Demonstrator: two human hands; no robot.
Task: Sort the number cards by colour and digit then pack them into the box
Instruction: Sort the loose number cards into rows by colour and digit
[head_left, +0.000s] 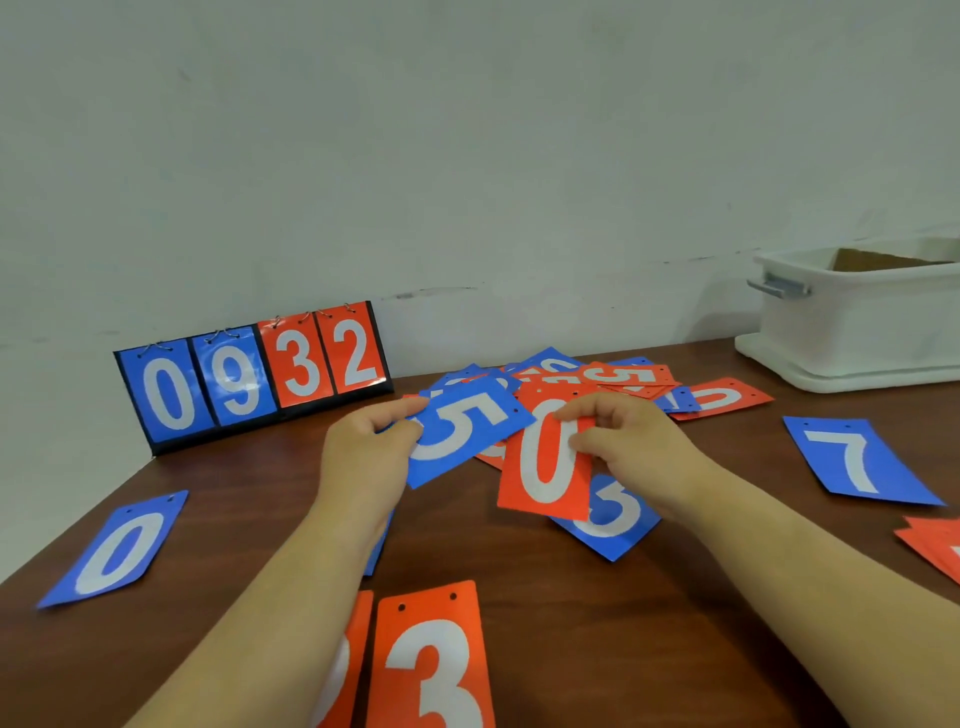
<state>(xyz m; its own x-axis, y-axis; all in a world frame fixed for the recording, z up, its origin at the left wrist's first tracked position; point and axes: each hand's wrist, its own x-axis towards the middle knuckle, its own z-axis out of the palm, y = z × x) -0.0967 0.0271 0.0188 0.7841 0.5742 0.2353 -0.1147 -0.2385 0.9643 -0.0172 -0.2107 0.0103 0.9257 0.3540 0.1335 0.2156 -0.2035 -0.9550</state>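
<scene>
Dark wooden table (727, 597) against a pale wall, with a loose pile of cards (597, 379) at centre frame. Pinching the blue 5 card (467, 426) by its left end in the left hand (371, 447), and the red 0 card (545, 467) near its top right in the right hand (623, 441), both just in front of the pile. Risk of the red 0, held by a corner only, slipping onto the blue 3 card (615, 514) beneath and mixing colours. Risk too of a forearm dragging the red 3 card (431, 660) at bottom centre off the near edge. Sliver of blue under the left forearm, perhaps another card. Open wood at lower right, between the blue 7 card (857, 462) and the red 3. White box (857, 332) at upper right, well apart from both hands. Scoreboard stand (254, 374) at upper left. Blue 0 card (117, 551) close to the left edge.
</scene>
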